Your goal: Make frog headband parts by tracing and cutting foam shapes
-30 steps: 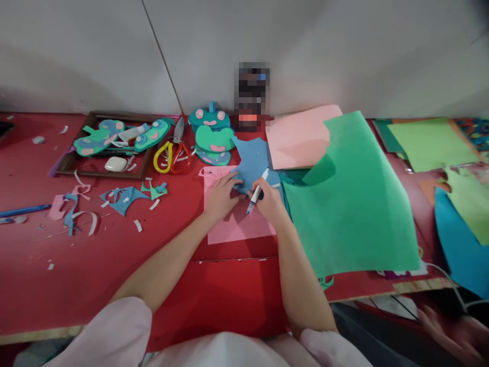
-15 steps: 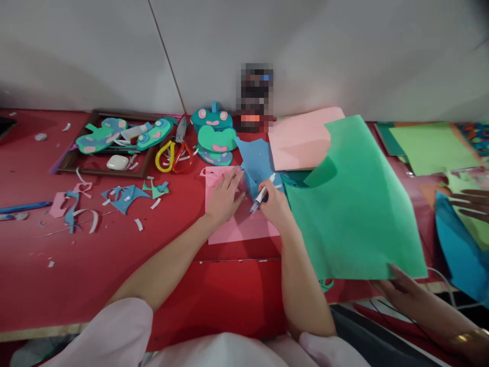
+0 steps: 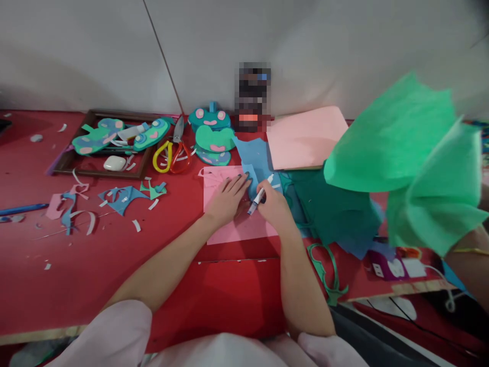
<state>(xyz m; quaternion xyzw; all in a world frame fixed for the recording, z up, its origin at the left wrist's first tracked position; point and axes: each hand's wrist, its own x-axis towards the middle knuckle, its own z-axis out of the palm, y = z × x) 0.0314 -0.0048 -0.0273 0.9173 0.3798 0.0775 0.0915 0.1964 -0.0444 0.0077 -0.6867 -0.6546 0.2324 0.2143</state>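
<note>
My left hand (image 3: 229, 198) lies flat on the pink sheet (image 3: 229, 235), fingers stretched out, with the fingertips at a small blue paper piece (image 3: 249, 176). Between the fingers of my right hand (image 3: 275, 204) is a white marker (image 3: 252, 205), its lower end pointing down toward the pink sheet. Whether it touches the sheet I cannot tell. Thin pink scraps (image 3: 214, 176) lie at the sheet's upper left. A larger blue sheet (image 3: 256, 152) is just beyond my hands.
At right a co-worker's arm (image 3: 468, 260) holds up a large green sheet (image 3: 385, 148). Dark green sheets (image 3: 336, 209) and a purple box (image 3: 385, 266) lie below it. Scissors (image 3: 178, 132), frog-like cutouts (image 3: 214, 137) and a brown tray (image 3: 61, 165) stand left; paper scraps (image 3: 122, 198) are scattered nearby.
The co-worker has lifted the large green sheet up and right, uncovering dark green sheets, a green cut-out strip and the purple box. My left fingertips have shifted slightly right, onto the blue piece.
</note>
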